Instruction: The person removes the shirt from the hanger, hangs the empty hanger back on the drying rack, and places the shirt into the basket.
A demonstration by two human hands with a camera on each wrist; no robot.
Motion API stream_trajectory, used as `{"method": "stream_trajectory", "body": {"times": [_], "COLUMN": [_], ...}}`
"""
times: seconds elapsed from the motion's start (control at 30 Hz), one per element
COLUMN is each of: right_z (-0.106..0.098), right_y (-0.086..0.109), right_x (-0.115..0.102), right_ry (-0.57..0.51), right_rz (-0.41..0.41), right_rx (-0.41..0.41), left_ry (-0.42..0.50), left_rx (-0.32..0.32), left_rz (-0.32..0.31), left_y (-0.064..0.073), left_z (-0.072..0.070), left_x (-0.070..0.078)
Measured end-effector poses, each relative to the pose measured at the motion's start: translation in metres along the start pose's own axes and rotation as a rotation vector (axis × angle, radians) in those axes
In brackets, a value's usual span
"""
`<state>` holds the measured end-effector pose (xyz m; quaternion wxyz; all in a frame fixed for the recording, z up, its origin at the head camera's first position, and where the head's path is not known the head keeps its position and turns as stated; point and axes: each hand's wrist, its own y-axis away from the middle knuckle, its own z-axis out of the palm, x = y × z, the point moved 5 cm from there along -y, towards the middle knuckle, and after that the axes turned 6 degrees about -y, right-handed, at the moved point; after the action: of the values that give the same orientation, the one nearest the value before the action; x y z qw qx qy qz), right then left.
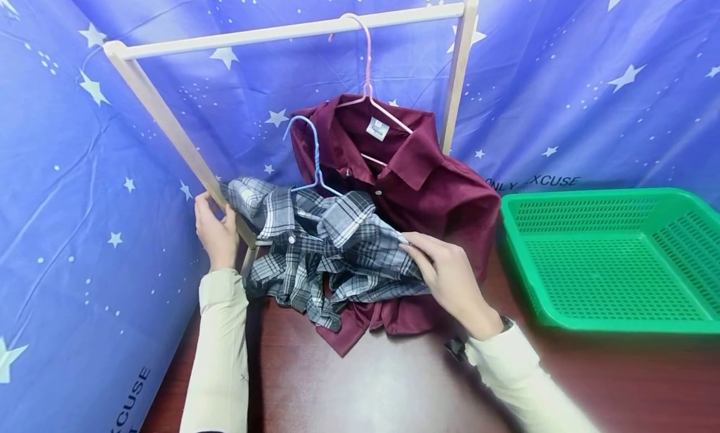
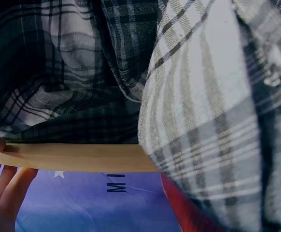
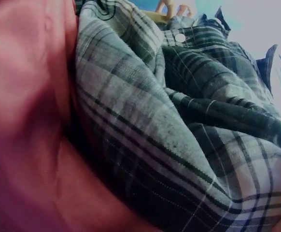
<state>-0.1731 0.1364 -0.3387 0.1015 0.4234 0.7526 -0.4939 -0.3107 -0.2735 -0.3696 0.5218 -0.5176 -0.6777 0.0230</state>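
A grey-and-black plaid shirt (image 1: 360,248) on a blue hanger (image 1: 317,164) lies bunched in front of a maroon shirt (image 1: 413,177). My left hand (image 1: 216,233) holds the left post of a wooden clothes rack (image 1: 169,114); in the left wrist view its thumb is above the wooden bar (image 2: 82,157) and its fingers below. With thumb and fingers, my right hand (image 1: 452,277) pinches the plaid shirt at its right side. The blue hanger's hook points up, free of the rack's top bar. Plaid cloth (image 3: 145,125) fills much of the right wrist view, beside maroon cloth (image 3: 24,121).
The maroon shirt hangs from the rack's top bar by a pink hanger (image 1: 368,64), its lower part on the brown table (image 1: 360,389). A green basket (image 1: 607,323) stands at the right. Blue star-printed cloth (image 1: 562,77) covers the back and left side.
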Motion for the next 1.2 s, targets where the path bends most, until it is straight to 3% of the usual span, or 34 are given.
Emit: {"method": "stream_trajectory", "body": {"times": [0.5,0.73,0.87,1.2], "right_z": [-0.009,-0.012,-0.012,-0.016], "right_y": [0.020,0.027,0.034,0.043], "right_x": [0.024,0.033,0.040,0.049], "right_ry": [-0.064,-0.077,-0.091,-0.139], "right_rz": [0.053,0.070,0.096,0.120], "right_rx": [-0.069,-0.077,-0.093,-0.136], "left_ry": [-0.024,0.035,0.085,0.084], "left_rx": [-0.041,-0.048,-0.049,-0.061], "left_rz": [-0.023,-0.012,-0.009,-0.010], "left_y": [0.002,-0.002,-0.003,-0.003], "left_z": [0.000,0.001,-0.003,-0.016], "left_x": [-0.003,-0.003,-0.004,0.002]}}
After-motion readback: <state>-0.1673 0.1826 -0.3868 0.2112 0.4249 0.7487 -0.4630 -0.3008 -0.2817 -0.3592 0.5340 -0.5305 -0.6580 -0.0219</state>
